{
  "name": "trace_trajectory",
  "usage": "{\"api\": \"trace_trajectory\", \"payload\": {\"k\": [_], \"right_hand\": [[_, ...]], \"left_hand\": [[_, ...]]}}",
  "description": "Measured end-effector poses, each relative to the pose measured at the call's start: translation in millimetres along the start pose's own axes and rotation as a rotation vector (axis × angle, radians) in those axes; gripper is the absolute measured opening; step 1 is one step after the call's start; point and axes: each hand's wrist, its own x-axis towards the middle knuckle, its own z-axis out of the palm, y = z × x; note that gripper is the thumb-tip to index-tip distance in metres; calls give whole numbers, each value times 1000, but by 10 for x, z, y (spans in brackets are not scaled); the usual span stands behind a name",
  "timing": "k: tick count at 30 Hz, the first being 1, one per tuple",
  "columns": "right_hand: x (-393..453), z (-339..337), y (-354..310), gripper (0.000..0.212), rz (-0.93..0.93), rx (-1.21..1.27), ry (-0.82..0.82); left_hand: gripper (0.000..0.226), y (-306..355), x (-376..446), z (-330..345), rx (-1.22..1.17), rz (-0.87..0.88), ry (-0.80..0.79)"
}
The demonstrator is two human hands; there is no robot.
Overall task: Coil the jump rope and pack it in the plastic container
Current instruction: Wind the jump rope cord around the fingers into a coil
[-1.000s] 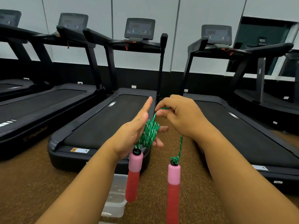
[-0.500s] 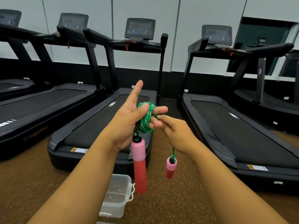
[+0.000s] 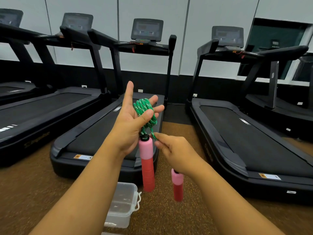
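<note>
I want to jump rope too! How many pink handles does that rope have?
2. One handle hangs straight down below the left hand, under the coiled green rope. The other handle dangles lower, beneath the right hand.

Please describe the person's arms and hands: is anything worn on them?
Both forearms are bare, with no sleeves in view. The left hand and right hand wear no gloves, and no rings, watch or bracelets show on the visible sides.

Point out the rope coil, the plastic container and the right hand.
rope coil (image 3: 145, 110), head view, green loops around the left fingers
plastic container (image 3: 122, 204), head view, its clear lid
right hand (image 3: 176, 153), head view, back of hand
</note>
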Motion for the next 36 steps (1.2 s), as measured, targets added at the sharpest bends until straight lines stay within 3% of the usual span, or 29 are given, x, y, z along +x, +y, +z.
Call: {"api": "trace_trajectory", "payload": {"k": [5, 11, 14, 17, 23, 27, 30, 33, 36], "right_hand": [[-69, -17, -98, 33, -155, -250, -9], [-85, -126, -209, 29, -300, -471, 81], [-57, -209, -281, 36, -350, -538, 114], [-37, -346, -343, 23, -359, -520, 100], [26, -576, -373, 8, -226, -298, 24], [36, -628, -275, 5, -50, 161, -40], [5, -556, -194, 6, -20, 362, -18], [-44, -443, -144, 15, 43, 598, 17], [-94, -313, -163, 35, 89, 954, -74]], "left_hand": [[89, 7, 33, -40, 80, -3, 60], [87, -43, -36, -5, 184, -52, 9], [77, -101, -71, 22, 171, -141, -38], [66, -134, -106, 36, 193, -252, -106], [61, -140, -128, 77, 263, -348, -217], [60, -61, -137, 130, 122, -426, -307], [60, -38, -128, 132, 56, -455, -325], [60, -20, -124, 127, -60, -484, -348], [57, -21, -114, 152, -103, -484, -355]]}}
